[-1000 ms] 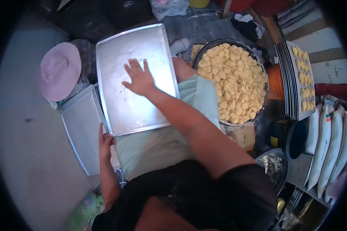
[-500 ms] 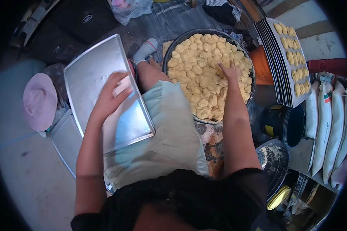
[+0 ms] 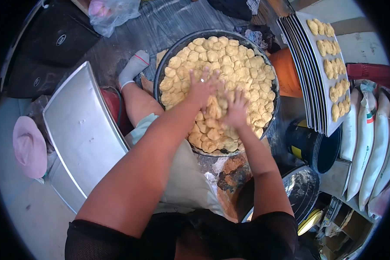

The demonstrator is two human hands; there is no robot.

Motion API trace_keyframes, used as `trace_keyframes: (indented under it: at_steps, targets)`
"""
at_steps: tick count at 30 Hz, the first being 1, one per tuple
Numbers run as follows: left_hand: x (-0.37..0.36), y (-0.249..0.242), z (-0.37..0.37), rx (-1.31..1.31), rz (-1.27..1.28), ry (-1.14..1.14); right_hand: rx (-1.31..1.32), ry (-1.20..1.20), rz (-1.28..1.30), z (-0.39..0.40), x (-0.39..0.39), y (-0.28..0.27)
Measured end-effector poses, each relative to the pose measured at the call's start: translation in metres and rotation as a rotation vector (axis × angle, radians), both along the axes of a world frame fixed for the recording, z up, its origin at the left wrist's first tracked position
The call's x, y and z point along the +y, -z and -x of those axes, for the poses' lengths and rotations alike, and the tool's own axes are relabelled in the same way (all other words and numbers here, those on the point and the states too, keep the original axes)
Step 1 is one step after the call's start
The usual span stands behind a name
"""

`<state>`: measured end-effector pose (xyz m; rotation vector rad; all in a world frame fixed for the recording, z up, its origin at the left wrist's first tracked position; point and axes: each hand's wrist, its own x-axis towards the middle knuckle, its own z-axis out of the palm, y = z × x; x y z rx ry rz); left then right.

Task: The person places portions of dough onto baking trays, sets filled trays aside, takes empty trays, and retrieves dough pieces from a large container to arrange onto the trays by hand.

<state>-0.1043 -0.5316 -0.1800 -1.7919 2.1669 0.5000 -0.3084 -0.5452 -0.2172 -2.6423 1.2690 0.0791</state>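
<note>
A wide black tub is packed with yellowish dough balls. Over the middle of them is my left hand, fingers spread, with a small ring on one finger. My right hand is just right of it, palm down and fingers apart, slightly blurred by motion. Both hands are at the surface of the dough, and neither grips a piece. Between them the dough balls look loose and smeared by movement. A bare metal baking tray lies tilted by my left leg, no longer under either hand.
A stack of baking trays stands at the right, the outermost holding rows of shaped dough. Near it are an orange container, a black bucket and white sacks. A pink hat lies at the left.
My left hand has left the metal tray and reached right, onto the dough balls. My right hand has shifted down and left over the dough. The view has shifted too.
</note>
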Motion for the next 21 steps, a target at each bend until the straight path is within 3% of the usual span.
trace_keyframes:
  at_steps: [3, 5, 8, 15, 18, 21]
  targets:
    - [-0.024, 0.011, -0.023, 0.154, -0.037, -0.279, 0.099, 0.185, -0.279, -0.026, -0.093, 0.014]
    - [-0.041, 0.021, -0.034, 0.240, -0.108, -0.423, 0.050, 0.246, -0.374, -0.044, -0.112, 0.016]
    - [-0.052, 0.004, -0.034, 0.272, -0.362, -0.310, 0.026, 0.193, -0.439, -0.045, -0.090, 0.001]
    - [0.028, -0.022, 0.002, 0.121, -0.449, 0.130, -0.218, -0.092, -0.280, 0.010, 0.042, -0.020]
    - [0.036, -0.016, 0.008, 0.185, -0.343, 0.180, -0.033, -0.049, -0.273, 0.019, 0.054, -0.040]
    - [-0.006, -0.022, 0.000, 0.189, -0.258, 0.041, 0.062, 0.121, -0.160, 0.014, 0.005, -0.039]
